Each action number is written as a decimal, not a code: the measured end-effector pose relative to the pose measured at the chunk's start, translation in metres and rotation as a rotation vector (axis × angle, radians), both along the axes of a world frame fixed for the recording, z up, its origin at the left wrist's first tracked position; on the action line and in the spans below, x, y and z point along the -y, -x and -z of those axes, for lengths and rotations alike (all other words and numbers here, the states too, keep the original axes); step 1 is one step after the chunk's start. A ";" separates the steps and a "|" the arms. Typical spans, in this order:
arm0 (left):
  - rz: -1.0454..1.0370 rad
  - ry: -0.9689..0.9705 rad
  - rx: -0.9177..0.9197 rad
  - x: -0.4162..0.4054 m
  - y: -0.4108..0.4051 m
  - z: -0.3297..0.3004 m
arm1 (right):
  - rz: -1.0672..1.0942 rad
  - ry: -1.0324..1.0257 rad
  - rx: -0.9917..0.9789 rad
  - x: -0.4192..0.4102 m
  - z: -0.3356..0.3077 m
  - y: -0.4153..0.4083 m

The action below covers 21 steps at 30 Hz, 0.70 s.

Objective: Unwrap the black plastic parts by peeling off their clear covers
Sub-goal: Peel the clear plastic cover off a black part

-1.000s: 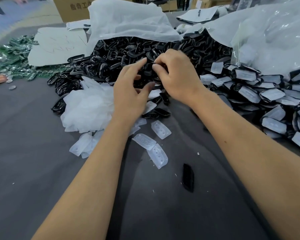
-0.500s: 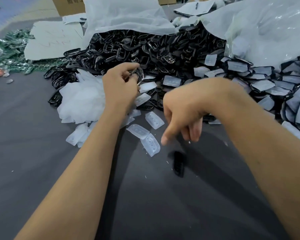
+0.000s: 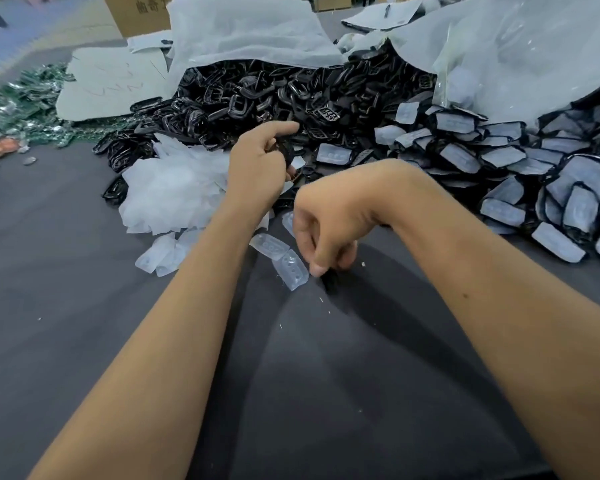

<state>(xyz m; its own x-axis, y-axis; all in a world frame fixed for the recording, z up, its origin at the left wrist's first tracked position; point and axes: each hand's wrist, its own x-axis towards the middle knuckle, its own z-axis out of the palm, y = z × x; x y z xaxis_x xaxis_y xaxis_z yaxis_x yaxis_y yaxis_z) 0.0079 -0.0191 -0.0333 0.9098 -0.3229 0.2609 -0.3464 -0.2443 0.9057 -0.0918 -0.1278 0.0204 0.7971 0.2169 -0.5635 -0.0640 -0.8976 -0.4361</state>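
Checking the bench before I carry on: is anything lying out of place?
One black part lies alone on the grey table, apart from both piles. The right hand reaches down to it. The left hand holds another black piece.

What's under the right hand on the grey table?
A lone black plastic part pokes out beneath the right hand, whose curled fingers reach it. Its upper end is covered, so actual grip is unclear.

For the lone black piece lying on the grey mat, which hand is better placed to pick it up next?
Right. The right hand hangs directly over the lone black piece, fingertips at it, while the left hand already grips a black part near the pile.
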 end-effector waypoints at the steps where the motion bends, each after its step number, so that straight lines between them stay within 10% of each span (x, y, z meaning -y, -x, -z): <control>1: -0.018 0.020 -0.024 -0.002 0.000 0.001 | 0.023 -0.086 0.065 0.005 0.003 -0.004; 13: -0.263 0.184 -0.018 -0.009 -0.019 0.009 | 0.809 -0.963 0.721 0.027 0.070 -0.044; 21: -0.257 0.216 0.026 -0.002 -0.022 0.020 | 0.886 -0.935 0.881 0.026 0.079 -0.048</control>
